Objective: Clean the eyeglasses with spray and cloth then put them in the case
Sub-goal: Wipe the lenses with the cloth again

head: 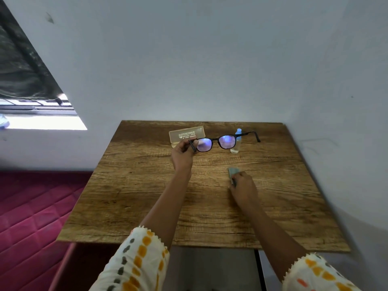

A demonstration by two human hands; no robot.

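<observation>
Wood-grain table [147,206] by pale wall [189,59] — left hand [182,156] grips eyeglasses [216,141], right hand [243,185] clutches cloth [232,171].

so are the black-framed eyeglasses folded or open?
Open. The black-framed eyeglasses have one temple stretched out to the right; the left hand grips the other end, above the wooden table.

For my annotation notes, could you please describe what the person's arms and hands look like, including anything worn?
Both hands, left and right, are bare, with no gloves; no rings or watch are visible. The forearms are uncovered. Each arm wears a loose white sleeve, left and right, printed with orange and grey-green blotches in rows, with a small zigzag trim along the cuff.
</observation>
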